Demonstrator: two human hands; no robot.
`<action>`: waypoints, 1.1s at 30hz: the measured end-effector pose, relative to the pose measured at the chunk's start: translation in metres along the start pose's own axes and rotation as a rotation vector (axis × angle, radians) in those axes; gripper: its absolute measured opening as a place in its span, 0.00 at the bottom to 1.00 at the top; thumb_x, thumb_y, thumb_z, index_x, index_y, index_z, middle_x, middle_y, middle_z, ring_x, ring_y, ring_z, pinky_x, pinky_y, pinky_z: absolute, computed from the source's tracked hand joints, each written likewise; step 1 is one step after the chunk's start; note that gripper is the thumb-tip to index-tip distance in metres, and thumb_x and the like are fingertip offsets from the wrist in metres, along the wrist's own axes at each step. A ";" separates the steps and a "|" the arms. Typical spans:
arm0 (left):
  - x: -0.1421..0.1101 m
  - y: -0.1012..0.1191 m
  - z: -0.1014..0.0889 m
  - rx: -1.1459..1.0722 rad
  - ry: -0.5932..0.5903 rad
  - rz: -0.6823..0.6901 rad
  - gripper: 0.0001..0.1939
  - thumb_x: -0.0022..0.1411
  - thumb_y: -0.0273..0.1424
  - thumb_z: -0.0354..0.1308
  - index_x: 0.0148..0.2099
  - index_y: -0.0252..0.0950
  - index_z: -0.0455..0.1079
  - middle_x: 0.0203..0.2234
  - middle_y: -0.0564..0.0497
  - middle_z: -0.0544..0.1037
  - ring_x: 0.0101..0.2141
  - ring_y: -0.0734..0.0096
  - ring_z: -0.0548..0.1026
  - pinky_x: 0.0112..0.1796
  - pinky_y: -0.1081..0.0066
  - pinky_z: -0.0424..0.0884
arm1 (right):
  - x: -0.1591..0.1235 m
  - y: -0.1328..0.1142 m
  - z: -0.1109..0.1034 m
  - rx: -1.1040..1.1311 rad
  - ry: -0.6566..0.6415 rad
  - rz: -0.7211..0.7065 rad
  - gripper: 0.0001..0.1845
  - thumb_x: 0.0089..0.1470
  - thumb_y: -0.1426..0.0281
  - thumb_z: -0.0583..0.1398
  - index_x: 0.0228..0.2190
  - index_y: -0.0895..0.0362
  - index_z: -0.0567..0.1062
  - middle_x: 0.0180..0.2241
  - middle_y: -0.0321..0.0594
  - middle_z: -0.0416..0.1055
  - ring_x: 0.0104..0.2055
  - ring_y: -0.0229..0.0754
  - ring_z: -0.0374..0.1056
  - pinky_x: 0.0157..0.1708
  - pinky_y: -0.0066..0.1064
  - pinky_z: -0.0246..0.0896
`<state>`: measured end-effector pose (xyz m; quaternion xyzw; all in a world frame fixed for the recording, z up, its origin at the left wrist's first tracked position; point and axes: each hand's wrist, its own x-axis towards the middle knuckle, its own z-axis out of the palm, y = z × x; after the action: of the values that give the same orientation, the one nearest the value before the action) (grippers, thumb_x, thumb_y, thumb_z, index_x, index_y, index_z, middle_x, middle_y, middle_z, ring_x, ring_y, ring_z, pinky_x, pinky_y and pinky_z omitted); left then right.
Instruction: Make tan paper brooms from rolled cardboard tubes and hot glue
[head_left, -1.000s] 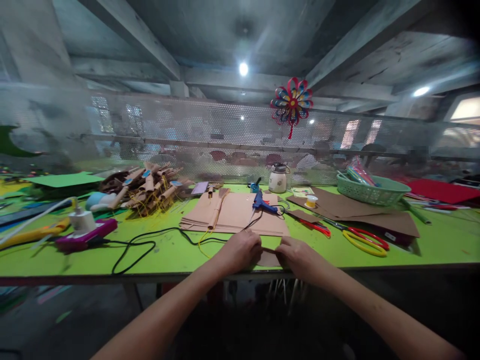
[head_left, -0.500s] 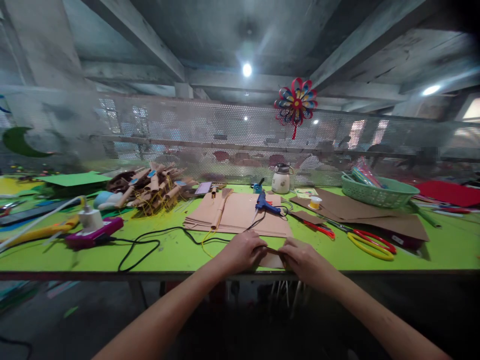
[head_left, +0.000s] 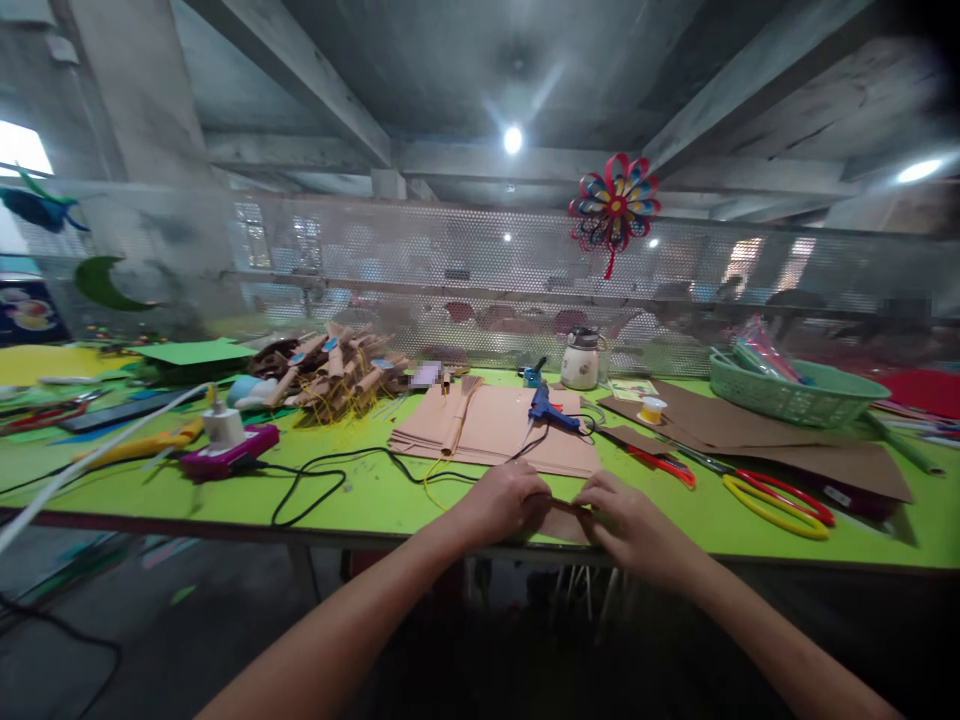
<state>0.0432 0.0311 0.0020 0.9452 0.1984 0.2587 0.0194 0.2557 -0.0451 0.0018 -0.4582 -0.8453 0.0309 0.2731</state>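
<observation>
At the table's front edge, my left hand (head_left: 511, 505) and my right hand (head_left: 628, 520) are both closed on a sheet of brown paper (head_left: 564, 524). Its upper edge shows as a narrow rolled or folded strip between my fingers; the ends are hidden in the hands. Just beyond lies a stack of brown paper sheets (head_left: 499, 425). A blue glue gun (head_left: 551, 408) rests on the stack's right part, and a rolled brown paper bundle (head_left: 456, 425) with yellow string lies on its left part.
Red- and yellow-handled scissors (head_left: 780, 505) lie right of my hands, near a tape roll (head_left: 652, 410) and a green basket (head_left: 806, 395). Left are a purple power strip (head_left: 232, 452), a black cable (head_left: 341, 470) and a heap of paper rolls (head_left: 337, 375). A jug (head_left: 580, 362) stands behind.
The camera view has turned slightly left, so everything sits further right. My hands keep their hold on the brown paper, with the right fingers shifting a little along its edge.
</observation>
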 end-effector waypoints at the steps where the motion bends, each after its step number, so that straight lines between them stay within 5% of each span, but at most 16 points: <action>1: 0.000 0.000 0.000 0.003 -0.002 0.009 0.10 0.62 0.25 0.50 0.35 0.35 0.74 0.27 0.49 0.74 0.32 0.71 0.69 0.33 0.75 0.63 | 0.000 0.000 -0.002 0.009 0.005 0.007 0.09 0.57 0.72 0.54 0.39 0.58 0.72 0.37 0.45 0.68 0.39 0.43 0.65 0.40 0.34 0.61; 13: -0.001 0.001 -0.002 0.021 0.065 0.071 0.10 0.64 0.28 0.49 0.40 0.33 0.73 0.29 0.47 0.74 0.34 0.69 0.69 0.36 0.73 0.64 | 0.006 0.005 0.006 0.024 0.017 -0.014 0.14 0.61 0.69 0.50 0.34 0.58 0.75 0.30 0.43 0.74 0.31 0.41 0.68 0.32 0.30 0.59; 19: -0.001 0.008 -0.005 0.023 0.044 -0.006 0.12 0.65 0.31 0.48 0.38 0.35 0.73 0.28 0.48 0.76 0.33 0.69 0.71 0.37 0.71 0.63 | 0.002 0.009 0.008 -0.016 0.008 -0.019 0.16 0.62 0.69 0.48 0.33 0.58 0.74 0.26 0.42 0.71 0.29 0.40 0.66 0.29 0.29 0.57; 25: 0.012 0.008 -0.023 0.053 -0.105 -0.168 0.18 0.65 0.36 0.46 0.29 0.34 0.72 0.23 0.50 0.74 0.26 0.71 0.68 0.28 0.73 0.59 | 0.003 0.015 0.014 -0.118 0.028 -0.093 0.14 0.61 0.72 0.48 0.35 0.58 0.74 0.25 0.41 0.69 0.27 0.39 0.64 0.27 0.28 0.53; 33: 0.030 0.003 -0.046 -0.436 -0.436 -0.260 0.21 0.65 0.40 0.45 0.29 0.31 0.70 0.19 0.56 0.65 0.23 0.77 0.62 0.25 0.78 0.57 | 0.016 0.018 0.010 -0.251 0.117 -0.273 0.14 0.59 0.76 0.50 0.41 0.55 0.72 0.25 0.39 0.64 0.26 0.38 0.60 0.26 0.28 0.52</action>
<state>0.0452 0.0372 0.0568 0.9187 0.2483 0.0818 0.2959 0.2576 -0.0202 -0.0050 -0.3708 -0.8795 -0.1389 0.2641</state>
